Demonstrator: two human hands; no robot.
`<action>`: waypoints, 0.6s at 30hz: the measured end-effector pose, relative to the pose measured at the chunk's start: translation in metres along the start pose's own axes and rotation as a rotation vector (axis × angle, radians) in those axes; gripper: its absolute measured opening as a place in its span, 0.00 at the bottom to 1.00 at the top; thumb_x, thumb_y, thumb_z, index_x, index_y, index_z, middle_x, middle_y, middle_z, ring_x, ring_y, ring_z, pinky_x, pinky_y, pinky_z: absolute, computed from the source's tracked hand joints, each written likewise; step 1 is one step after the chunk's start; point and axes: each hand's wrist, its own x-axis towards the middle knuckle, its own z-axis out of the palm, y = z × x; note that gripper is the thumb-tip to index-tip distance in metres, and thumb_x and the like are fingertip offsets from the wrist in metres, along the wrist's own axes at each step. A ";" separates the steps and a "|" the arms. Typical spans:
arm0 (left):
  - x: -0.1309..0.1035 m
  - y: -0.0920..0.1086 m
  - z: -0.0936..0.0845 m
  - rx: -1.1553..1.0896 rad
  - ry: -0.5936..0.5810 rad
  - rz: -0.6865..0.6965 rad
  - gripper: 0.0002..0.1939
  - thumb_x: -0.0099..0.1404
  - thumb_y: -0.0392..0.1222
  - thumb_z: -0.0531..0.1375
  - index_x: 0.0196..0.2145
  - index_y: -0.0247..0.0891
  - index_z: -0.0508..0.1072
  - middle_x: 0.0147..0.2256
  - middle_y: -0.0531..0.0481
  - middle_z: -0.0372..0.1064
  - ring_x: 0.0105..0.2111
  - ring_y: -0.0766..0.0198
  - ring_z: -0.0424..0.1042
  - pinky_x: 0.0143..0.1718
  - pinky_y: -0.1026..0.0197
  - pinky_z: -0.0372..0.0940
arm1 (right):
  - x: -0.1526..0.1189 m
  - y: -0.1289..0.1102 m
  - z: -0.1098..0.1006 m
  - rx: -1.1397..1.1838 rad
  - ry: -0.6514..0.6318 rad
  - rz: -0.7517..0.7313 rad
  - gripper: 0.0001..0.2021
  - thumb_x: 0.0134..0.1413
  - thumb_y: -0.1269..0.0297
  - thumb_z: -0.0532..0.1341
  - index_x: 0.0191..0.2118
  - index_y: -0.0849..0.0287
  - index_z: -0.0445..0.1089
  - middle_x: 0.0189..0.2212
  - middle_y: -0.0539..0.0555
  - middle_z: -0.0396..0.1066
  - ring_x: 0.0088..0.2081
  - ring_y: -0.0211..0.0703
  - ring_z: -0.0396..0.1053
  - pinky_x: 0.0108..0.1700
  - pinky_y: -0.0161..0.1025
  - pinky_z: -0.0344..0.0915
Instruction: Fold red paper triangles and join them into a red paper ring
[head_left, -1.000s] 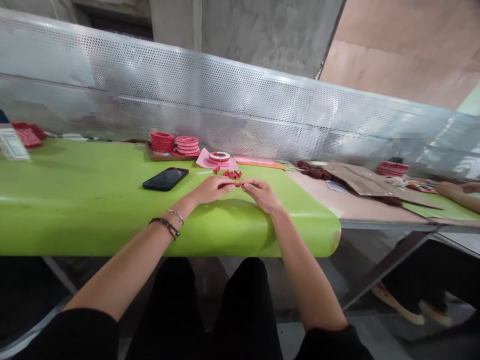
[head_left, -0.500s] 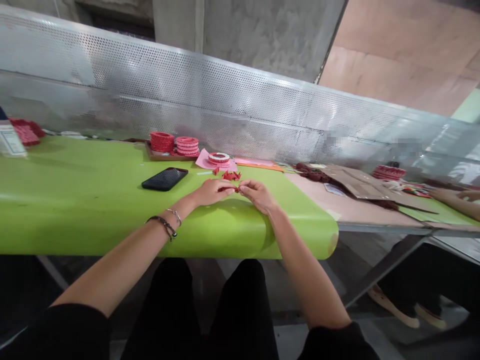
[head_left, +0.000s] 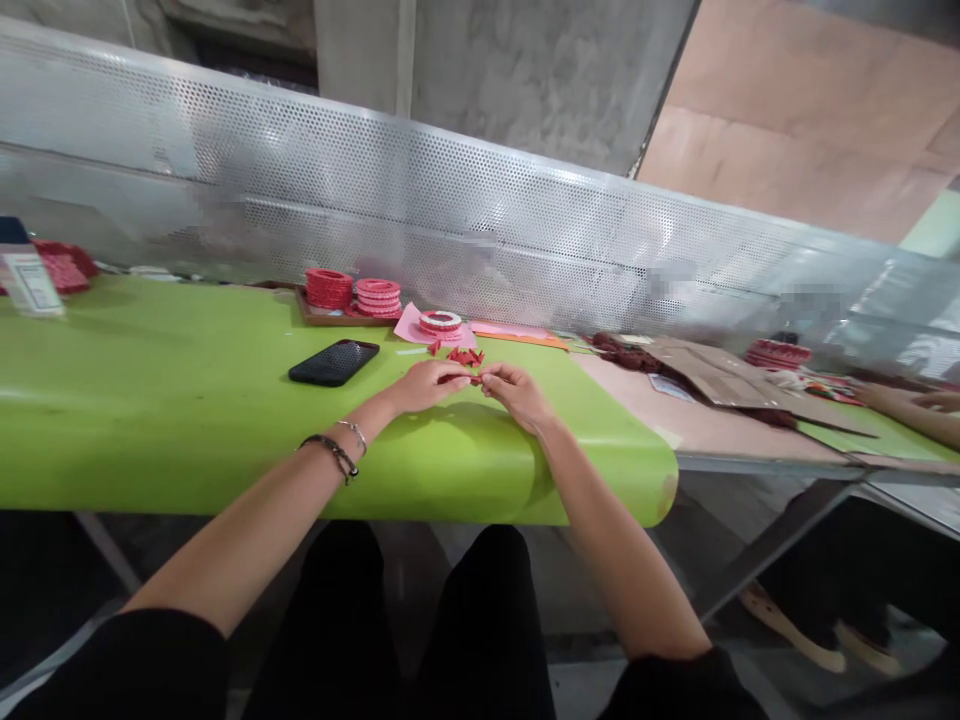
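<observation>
My left hand (head_left: 433,385) and my right hand (head_left: 516,392) meet over the green table covering (head_left: 225,420), fingertips pinched together. Between them is a small red folded paper piece (head_left: 475,379), mostly covered by the fingers. Just beyond the fingertips lies a little heap of similar red folded pieces (head_left: 465,356). Behind that, a red and white ring (head_left: 440,323) rests on pink paper (head_left: 409,325). A black phone (head_left: 334,363) lies flat to the left of my left hand.
A brown tray (head_left: 352,319) holds stacks of red rings (head_left: 328,288) and pink rings (head_left: 378,294). At far left stands a bottle (head_left: 34,280). Cardboard (head_left: 720,375) lies to the right, near another person's arm (head_left: 900,402). A perforated metal panel (head_left: 450,210) runs along the back.
The view has shifted slightly, so the table things sit a little lower and to the right. Both hands stay pinched together at the red piece, with only slight finger movement.
</observation>
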 end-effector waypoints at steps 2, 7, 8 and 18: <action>0.001 -0.001 -0.001 0.033 0.024 -0.014 0.17 0.65 0.45 0.48 0.40 0.38 0.73 0.38 0.48 0.73 0.36 0.60 0.70 0.38 0.60 0.62 | 0.008 0.002 -0.009 -0.072 0.014 0.006 0.09 0.54 0.60 0.57 0.32 0.60 0.69 0.29 0.49 0.69 0.30 0.33 0.67 0.37 0.35 0.66; 0.000 -0.004 -0.004 0.134 0.088 -0.046 0.16 0.65 0.48 0.49 0.40 0.37 0.72 0.37 0.46 0.73 0.35 0.58 0.69 0.35 0.60 0.61 | 0.039 0.015 -0.037 -0.329 0.071 0.046 0.12 0.59 0.61 0.56 0.44 0.63 0.66 0.41 0.54 0.68 0.38 0.40 0.69 0.40 0.42 0.68; 0.000 -0.004 -0.005 0.152 0.091 -0.045 0.16 0.65 0.48 0.50 0.40 0.37 0.72 0.37 0.46 0.73 0.35 0.58 0.70 0.35 0.60 0.60 | 0.045 0.019 -0.040 -0.382 0.072 0.050 0.13 0.59 0.61 0.56 0.46 0.62 0.65 0.43 0.55 0.67 0.40 0.41 0.68 0.41 0.44 0.68; -0.001 -0.004 -0.004 0.225 0.082 -0.042 0.15 0.66 0.41 0.49 0.44 0.36 0.71 0.39 0.43 0.73 0.36 0.56 0.71 0.35 0.59 0.61 | 0.068 0.044 -0.027 -0.676 -0.066 0.033 0.13 0.60 0.61 0.55 0.48 0.59 0.65 0.48 0.56 0.65 0.44 0.43 0.67 0.45 0.45 0.67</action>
